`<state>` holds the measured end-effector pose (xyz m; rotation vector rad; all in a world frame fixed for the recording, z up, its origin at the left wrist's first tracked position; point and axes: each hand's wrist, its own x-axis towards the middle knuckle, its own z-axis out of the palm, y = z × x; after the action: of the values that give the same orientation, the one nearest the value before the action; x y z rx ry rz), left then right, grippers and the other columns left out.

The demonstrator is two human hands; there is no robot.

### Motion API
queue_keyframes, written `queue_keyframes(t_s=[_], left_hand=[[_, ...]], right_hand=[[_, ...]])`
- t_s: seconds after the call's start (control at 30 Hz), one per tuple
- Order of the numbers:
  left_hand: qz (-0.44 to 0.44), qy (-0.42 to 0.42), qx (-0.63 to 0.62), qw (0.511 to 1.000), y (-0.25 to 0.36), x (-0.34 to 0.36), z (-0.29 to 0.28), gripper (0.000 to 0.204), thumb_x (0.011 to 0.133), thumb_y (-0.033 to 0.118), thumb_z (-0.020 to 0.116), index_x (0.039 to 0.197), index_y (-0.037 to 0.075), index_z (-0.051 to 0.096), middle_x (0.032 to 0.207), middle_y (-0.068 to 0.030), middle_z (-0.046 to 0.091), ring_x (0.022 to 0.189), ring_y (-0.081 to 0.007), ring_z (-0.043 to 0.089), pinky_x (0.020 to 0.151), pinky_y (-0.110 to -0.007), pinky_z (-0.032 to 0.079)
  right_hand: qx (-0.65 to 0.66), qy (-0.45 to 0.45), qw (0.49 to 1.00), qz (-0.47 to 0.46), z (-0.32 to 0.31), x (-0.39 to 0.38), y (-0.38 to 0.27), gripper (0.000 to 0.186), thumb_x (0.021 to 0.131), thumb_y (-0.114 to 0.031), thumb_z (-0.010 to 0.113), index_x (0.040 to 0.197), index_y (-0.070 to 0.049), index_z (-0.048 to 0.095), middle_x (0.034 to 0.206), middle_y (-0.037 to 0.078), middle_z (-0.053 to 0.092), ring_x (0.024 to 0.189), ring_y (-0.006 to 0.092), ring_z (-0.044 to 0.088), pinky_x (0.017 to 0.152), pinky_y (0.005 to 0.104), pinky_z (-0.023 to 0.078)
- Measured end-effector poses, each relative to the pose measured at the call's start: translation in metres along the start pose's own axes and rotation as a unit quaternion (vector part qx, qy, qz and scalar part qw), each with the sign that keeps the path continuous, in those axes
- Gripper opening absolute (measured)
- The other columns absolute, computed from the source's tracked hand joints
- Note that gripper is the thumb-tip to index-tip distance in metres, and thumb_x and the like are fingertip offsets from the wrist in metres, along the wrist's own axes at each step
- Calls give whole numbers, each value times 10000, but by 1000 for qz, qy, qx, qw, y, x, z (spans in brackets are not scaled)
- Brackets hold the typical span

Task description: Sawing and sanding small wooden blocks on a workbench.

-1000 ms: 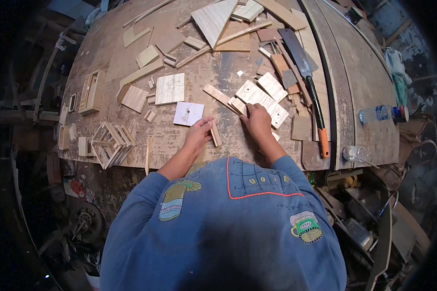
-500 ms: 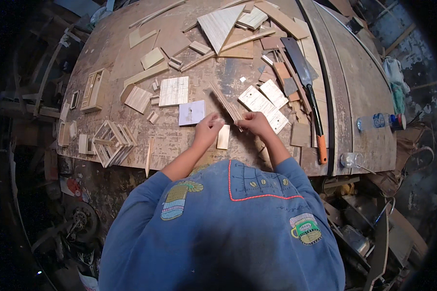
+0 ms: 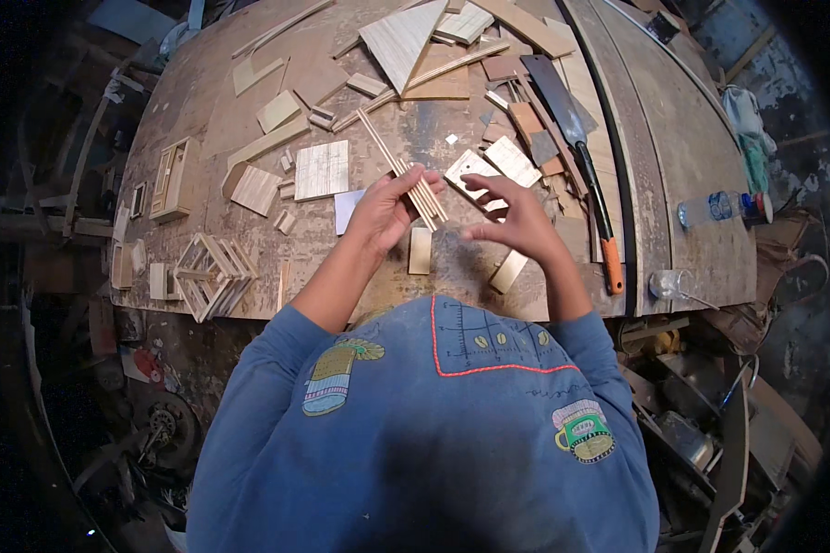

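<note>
A: Head view. Left hand [image 3: 381, 214] has its fingers closed around a bundle of thin wooden sticks [image 3: 406, 172]. I count three or four; can't split them cleanly. The bundle runs from the hand toward 11 o'clock, over the workbench [image 3: 203, 101].

B: Right hand?

A: Right hand [image 3: 516, 221] is at 3 o'clock of the left, near it, fingers spread and holding nothing. Fingertips [image 3: 475, 181] sit over a pale rectangular tile [image 3: 470, 170]; touching or not, can't tell.

B: Counts near the hands?

A: Two small flat blocks: one [image 3: 420, 250] just at 6 o'clock of the left hand, one [image 3: 508, 270] at 6 o'clock of the right. One white paper scrap [image 3: 346, 208] at 9 o'clock of the left hand, partly under it. One square plywood panel [image 3: 322, 170] at 10 o'clock.

B: Tools?

A: One handsaw [image 3: 576, 147] with an orange handle, at 2 o'clock of the right hand. One plastic bottle [image 3: 719, 209] lying at 3 o'clock. One triangular board [image 3: 401, 39] at 12.

B: Surface, room?

A: Workbench top is worn, stained wood, scattered with offcuts. One slatted wooden frame piece [image 3: 214, 274] at its 8 o'clock edge. Around the bench: dark, cluttered workshop.
</note>
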<state>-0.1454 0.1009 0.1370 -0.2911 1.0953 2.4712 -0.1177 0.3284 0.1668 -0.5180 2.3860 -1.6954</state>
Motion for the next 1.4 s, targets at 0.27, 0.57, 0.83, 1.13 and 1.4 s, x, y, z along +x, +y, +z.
queue_keyframes(t_s=[0.27,0.57,0.83,1.13,1.4], left_hand=[[-63,-78,33,994,-10,-12,21,394,908,180,657,1186,-48,496,1076,-163,622,1028,-274,634,881,-366,554],[-67,-131,52,988,-15,-30,33,436,910,192,656,1251,-12,476,1145,-141,598,1053,-235,615,906,-353,533],[-83,-113,11,990,-24,-43,45,374,922,164,616,1248,49,474,1114,-108,593,995,-203,626,858,-346,550],[-66,-94,143,983,-38,-34,32,411,789,1,545,1197,3,500,1020,-104,599,849,-185,642,719,-320,558],[-43,-106,58,992,5,-48,-2,654,699,-2,527,1336,43,384,824,-56,475,593,-132,464,526,-283,441]], right_hand=[[-140,38,974,-176,20,-6,-4,1183,507,-396,894,1475,-68,300,1415,162,422,1290,363,390,1062,430,349],[-94,5,978,-188,22,-13,-9,1079,498,-360,915,1402,-79,399,1308,151,444,1237,320,410,991,418,422],[-106,57,976,-182,35,-17,-6,1000,470,-363,896,1315,-52,461,1242,161,475,1171,364,437,1003,453,387],[-237,121,943,-200,53,-24,-5,1003,473,-384,881,1317,-55,451,1238,178,443,1162,381,426,1007,470,348],[-234,19,971,-49,-14,-57,41,808,594,-223,826,1333,-125,514,1309,126,527,1248,326,447,1032,447,368]])
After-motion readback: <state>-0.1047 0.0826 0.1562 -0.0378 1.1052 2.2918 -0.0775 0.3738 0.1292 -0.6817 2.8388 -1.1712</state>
